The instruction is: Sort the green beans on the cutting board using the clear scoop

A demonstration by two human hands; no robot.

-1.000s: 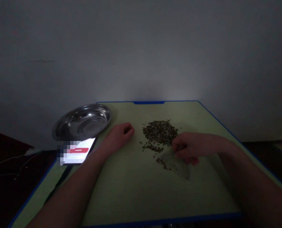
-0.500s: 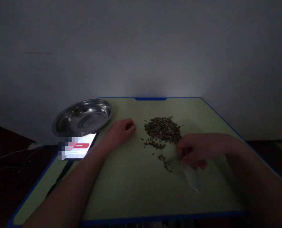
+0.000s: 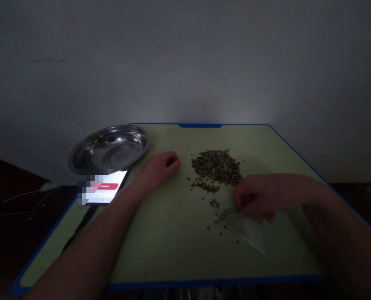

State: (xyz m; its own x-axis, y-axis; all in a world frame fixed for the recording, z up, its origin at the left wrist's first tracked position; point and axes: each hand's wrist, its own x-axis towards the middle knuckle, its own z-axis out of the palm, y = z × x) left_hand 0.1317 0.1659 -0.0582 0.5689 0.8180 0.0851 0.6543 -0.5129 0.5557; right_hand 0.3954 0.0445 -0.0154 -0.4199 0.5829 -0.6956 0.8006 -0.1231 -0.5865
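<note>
A clear half-round protractor point(image 3: 248, 233) lies low over the table, its straight edge facing toward me and to the left. My right hand point(image 3: 254, 198) is closed with its fingers pinching the protractor's curved side. Just beyond that hand is a pile of small dark green-brown beans point(image 3: 216, 166), with several stray ones scattered near the straight edge. My left hand point(image 3: 162, 168) rests on the table left of the pile, its fingers curled together; whatever they may hold is hidden.
The pale green table point(image 3: 160, 250) has a blue rim. At its left stands a shiny metal basin point(image 3: 110, 150), and in front of that a lit phone point(image 3: 106, 189) lies partly blurred out. A plain wall point(image 3: 185, 62) rises behind, and a white cable point(image 3: 23, 196) runs at far left.
A few beans now lie loose on the near side of the protractor's straight edge. The protractor has shifted very slightly right. My left hand stays in place; the view has tipped a little.
</note>
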